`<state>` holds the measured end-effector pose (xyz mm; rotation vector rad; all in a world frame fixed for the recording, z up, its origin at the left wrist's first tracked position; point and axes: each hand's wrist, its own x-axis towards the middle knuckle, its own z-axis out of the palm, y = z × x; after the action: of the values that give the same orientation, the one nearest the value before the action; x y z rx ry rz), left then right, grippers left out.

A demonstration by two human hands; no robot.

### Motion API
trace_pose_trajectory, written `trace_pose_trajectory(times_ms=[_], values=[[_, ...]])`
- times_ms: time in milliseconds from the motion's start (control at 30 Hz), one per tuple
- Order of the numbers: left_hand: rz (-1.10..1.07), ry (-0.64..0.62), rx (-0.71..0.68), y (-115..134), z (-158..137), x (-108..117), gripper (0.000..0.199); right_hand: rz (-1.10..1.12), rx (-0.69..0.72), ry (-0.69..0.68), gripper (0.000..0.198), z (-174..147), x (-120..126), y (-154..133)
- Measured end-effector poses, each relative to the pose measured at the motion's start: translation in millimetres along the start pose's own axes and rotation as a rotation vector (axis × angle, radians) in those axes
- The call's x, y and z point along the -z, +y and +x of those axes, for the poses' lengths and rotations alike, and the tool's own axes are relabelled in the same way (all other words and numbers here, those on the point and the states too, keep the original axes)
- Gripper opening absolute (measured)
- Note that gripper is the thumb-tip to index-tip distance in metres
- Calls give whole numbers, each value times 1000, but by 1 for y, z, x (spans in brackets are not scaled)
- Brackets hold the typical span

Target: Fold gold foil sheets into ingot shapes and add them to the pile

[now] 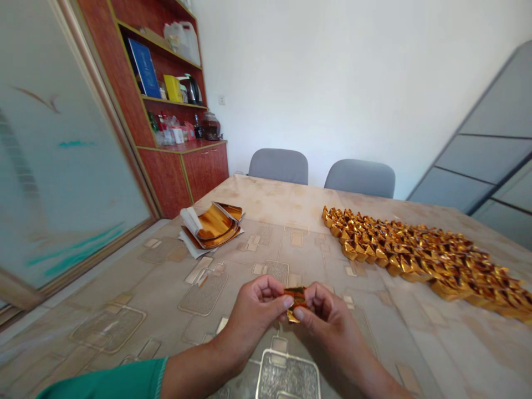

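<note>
Gold foil piece [298,297], lower centre of frame | your left hand [260,302] and right hand [330,310] pinch it between thumbs and fingers | foil sheets [216,226] on table [270,200], left of centre | folded gold pieces [415,249], right

No text, label or number can be read (the blue item [144,67] included).

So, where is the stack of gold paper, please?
In the head view, the stack of gold paper lies on the table, left of centre, beyond the left hand.
</note>
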<state>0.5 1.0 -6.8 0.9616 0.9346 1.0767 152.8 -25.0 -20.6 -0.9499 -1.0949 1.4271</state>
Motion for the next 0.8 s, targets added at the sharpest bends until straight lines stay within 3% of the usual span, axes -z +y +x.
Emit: trace_pose_trajectory(times_ms=[233, 433, 600, 800], values=[[-58, 3, -30, -1, 6, 3, 32, -139, -42, 20, 36, 1, 10, 5], [-173, -134, 44, -1, 6, 4, 35, -154, 36, 39, 40, 4, 8, -3], [-120, -159, 88, -2, 1, 1, 32, -153, 47, 32, 41, 2, 3, -11], [-16, -132, 11, -1, 1, 1, 28, -147, 52, 9, 38, 0, -3, -12]])
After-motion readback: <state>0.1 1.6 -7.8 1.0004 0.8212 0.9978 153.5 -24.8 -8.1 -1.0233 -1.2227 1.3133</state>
